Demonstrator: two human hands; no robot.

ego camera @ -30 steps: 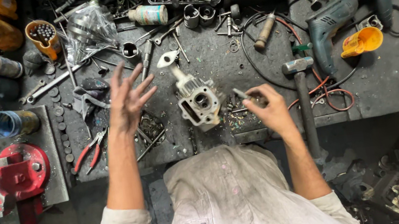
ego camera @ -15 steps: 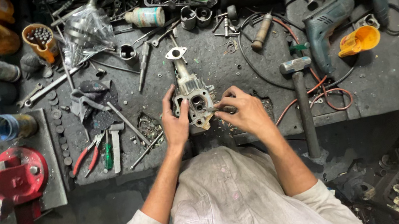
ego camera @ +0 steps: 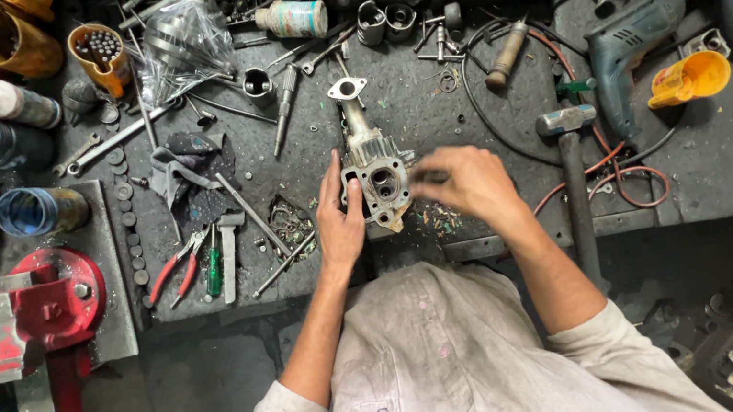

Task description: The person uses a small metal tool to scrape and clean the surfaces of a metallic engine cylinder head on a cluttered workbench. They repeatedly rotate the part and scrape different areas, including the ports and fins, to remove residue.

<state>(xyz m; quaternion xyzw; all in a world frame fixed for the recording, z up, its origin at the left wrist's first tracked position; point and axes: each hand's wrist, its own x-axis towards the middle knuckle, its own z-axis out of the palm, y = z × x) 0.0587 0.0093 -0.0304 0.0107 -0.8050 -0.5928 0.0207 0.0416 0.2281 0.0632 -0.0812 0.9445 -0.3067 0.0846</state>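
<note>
left hand (ego camera: 340,224) lies flat against the left flank of a grey cast metal housing (ego camera: 372,162), fingers together and pointing up the bench, thumb tucked near the lower corner; it braces the part rather than closing around it. right hand (ego camera: 470,183) hovers at the housing's right edge, fingers curled and blurred, so whether they pinch anything cannot be told. the housing rests near the middle of the dark workbench (ego camera: 470,123), its square ported face upward toward the camera and its narrow neck running away to a small flange (ego camera: 347,90).

handling, as a judgement: the casting looks solid and stiff, fairly heavy for its bulk, and likely greasy, so a flat palm may slip. the broad square body offers the surest hold, gripped across both flanks; the slender neck and thin flange look like the parts most likely to chip or bend if used as a handle. open bores in the face could take in grit from the littered bench.

surroundings: a hammer (ego camera: 572,166) lies just right of the right hand, red-handled pliers (ego camera: 173,272) to the left, a red vise (ego camera: 25,315) at the far left, an electric drill (ego camera: 637,40) at upper right.
</note>
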